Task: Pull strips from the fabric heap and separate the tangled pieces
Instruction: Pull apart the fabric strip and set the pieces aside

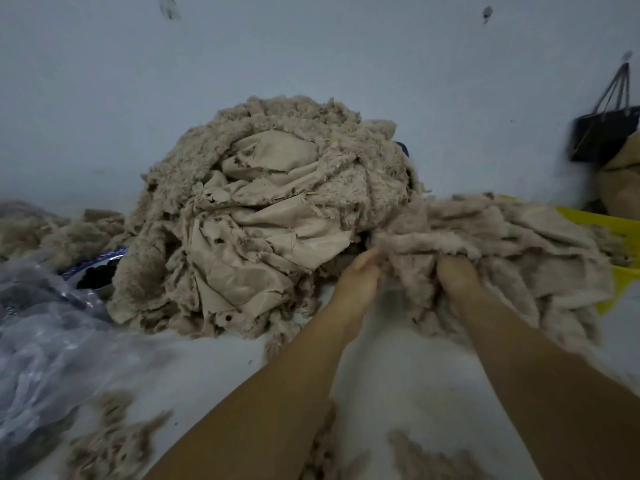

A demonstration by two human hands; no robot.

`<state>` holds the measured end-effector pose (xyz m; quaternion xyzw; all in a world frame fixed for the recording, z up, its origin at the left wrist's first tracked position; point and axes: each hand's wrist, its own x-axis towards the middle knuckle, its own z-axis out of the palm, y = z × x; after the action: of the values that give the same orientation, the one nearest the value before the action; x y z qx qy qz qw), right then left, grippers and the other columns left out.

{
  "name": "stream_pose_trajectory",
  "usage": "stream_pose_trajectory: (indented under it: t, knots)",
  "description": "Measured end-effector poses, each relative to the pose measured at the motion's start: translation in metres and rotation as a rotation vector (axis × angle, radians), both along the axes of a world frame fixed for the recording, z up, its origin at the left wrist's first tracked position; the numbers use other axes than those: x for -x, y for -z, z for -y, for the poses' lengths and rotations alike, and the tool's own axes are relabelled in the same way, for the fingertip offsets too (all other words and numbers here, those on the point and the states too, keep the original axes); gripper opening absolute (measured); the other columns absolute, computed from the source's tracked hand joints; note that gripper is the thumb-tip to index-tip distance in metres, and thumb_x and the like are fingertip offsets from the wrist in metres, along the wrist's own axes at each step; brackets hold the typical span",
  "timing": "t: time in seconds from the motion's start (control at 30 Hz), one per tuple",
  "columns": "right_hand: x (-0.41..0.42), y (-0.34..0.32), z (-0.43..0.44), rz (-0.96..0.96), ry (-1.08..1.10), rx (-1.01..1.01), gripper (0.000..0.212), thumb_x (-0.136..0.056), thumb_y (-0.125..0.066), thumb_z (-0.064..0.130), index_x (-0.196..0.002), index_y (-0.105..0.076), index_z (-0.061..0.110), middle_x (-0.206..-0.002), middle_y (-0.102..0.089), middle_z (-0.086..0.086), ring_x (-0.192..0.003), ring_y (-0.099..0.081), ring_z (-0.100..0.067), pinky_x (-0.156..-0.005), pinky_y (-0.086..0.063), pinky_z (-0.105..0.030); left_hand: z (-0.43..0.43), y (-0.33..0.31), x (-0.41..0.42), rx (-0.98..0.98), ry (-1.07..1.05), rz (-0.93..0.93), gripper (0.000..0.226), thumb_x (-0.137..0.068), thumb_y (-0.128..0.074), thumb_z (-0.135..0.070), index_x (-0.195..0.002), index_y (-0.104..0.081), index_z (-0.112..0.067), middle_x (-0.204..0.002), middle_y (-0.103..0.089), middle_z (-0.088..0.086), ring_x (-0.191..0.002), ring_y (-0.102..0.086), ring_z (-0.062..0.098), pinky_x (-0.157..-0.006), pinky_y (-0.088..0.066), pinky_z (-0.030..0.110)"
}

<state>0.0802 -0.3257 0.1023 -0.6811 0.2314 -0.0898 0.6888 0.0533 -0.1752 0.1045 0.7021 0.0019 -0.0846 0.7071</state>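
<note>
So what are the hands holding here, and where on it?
Both grip the strips right of the heap: the left hand pinches their left edge, the right hand clutches their near edge, fingers buried in fur.

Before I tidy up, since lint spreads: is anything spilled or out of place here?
Yes: loose fluff tufts lie scattered on the pale surface in front of the fabric heap, apart from it, at the view's near edge.

Tan fabric heap (270, 216) (crumpled, fuzzy) mounded centre, strips (512, 237) piled beside.

Pale wall (311, 57) — black bag (602, 133) hanging right.
</note>
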Motion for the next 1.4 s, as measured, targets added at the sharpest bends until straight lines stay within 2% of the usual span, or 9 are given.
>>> stream_pose_trajectory:
  t: [0.1,0.23,0.53,0.67,0.77,0.9,1.07,1.27,1.4]
  knots:
    - [0.02,0.003,-0.02,-0.117,0.051,0.587,0.034,-0.105,-0.035,0.006,-0.131,-0.056,0.005,-0.135,-0.059,-0.011,-0.127,-0.054,-0.025,-0.097,-0.044,-0.028,-0.009,0.017,0.006,-0.079,-0.048,-0.013,0.034,-0.104,-0.037,-0.01,-0.113,-0.062,-0.031,-0.137,-0.059,0.0,-0.124,-0.055,0.016,-0.113,-0.041,0.035]
    - [0.029,0.028,-0.048,0.12,0.169,-0.26,0.036,-0.104,-0.039,0.014,-0.136,-0.049,0.0,-0.129,-0.056,-0.023,-0.117,-0.055,-0.04,-0.086,-0.049,-0.038,-0.006,0.027,0.014,-0.143,-0.091,-0.036,0.043,-0.101,-0.035,-0.008,-0.132,-0.061,-0.023,-0.14,-0.059,0.001,-0.128,-0.053,0.019,-0.114,-0.04,0.038]
    - [0.054,0.031,-0.111,0.025,-0.074,-0.252,0.028,-0.097,-0.043,0.026,-0.104,-0.064,0.008,-0.099,-0.068,-0.019,-0.09,-0.067,-0.03,-0.082,-0.058,-0.045,-0.023,0.015,0.029,-0.056,-0.088,-0.072,0.038,-0.1,-0.041,-0.008,-0.124,-0.064,-0.026,-0.12,-0.069,0.018,-0.107,-0.067,0.03,-0.099,-0.054,0.044]
    - [0.053,0.03,-0.119,-0.025,-0.268,-0.233,0.025,-0.101,-0.043,0.026,-0.104,-0.064,0.012,-0.096,-0.071,-0.012,-0.085,-0.069,-0.026,-0.066,-0.059,-0.037,-0.062,0.005,0.032,-0.359,-0.223,0.307,0.032,-0.102,-0.042,-0.011,-0.118,-0.065,-0.028,-0.127,-0.063,0.003,-0.113,-0.061,0.022,-0.102,-0.05,0.045]
    - [0.054,0.035,-0.126,-0.038,-0.276,-0.177,0.02,-0.099,-0.043,0.02,-0.093,-0.061,0.013,-0.094,-0.069,-0.011,-0.089,-0.068,-0.027,-0.084,-0.057,-0.045,-0.102,0.006,0.032,-0.535,-0.436,0.573,0.034,-0.097,-0.048,-0.006,-0.126,-0.063,-0.014,-0.129,-0.054,0.002,-0.114,-0.057,0.023,-0.099,-0.049,0.04]
    - [0.061,0.036,-0.142,-0.033,-0.438,-0.111,0.021,-0.101,-0.046,0.021,-0.092,-0.063,0.012,-0.091,-0.069,-0.008,-0.08,-0.068,-0.02,-0.078,-0.059,-0.037,-0.146,0.016,0.026,-0.756,-0.753,0.484,0.057,-0.094,-0.061,-0.021,-0.146,-0.042,-0.009,-0.151,-0.032,0.017,-0.137,-0.034,0.035,-0.11,-0.034,0.044]
    - [0.067,0.033,-0.145,-0.053,-0.582,0.037,0.025,-0.104,-0.047,0.027,-0.097,-0.065,0.011,-0.098,-0.07,-0.01,-0.081,-0.068,-0.017,-0.066,-0.056,-0.023,-0.172,0.027,0.015,-0.701,-0.476,0.129,0.04,-0.103,-0.051,-0.024,-0.138,-0.048,-0.005,-0.128,-0.059,0.023,-0.111,-0.058,0.037,-0.083,-0.046,0.037]
    - [0.075,0.028,-0.158,0.015,-0.648,-0.352,0.048,-0.094,-0.055,0.059,-0.111,-0.073,0.018,-0.106,-0.076,-0.005,-0.101,-0.072,-0.02,-0.089,-0.057,-0.035,-0.143,0.008,0.067,-1.144,-0.224,0.679,0.023,-0.104,-0.045,-0.034,-0.099,-0.062,-0.019,-0.083,-0.065,0.005,-0.075,-0.06,0.026,-0.059,-0.04,0.033]
    - [0.085,0.022,-0.16,-0.091,-0.61,-0.29,0.028,-0.097,-0.059,0.038,-0.097,-0.07,0.013,-0.086,-0.076,-0.004,-0.077,-0.07,-0.017,-0.071,-0.055,-0.029,-0.124,0.03,0.107,-1.119,0.085,0.609,0.027,-0.102,-0.047,-0.036,-0.088,-0.061,-0.017,-0.081,-0.063,0.001,-0.07,-0.056,0.018,-0.061,-0.045,0.036]
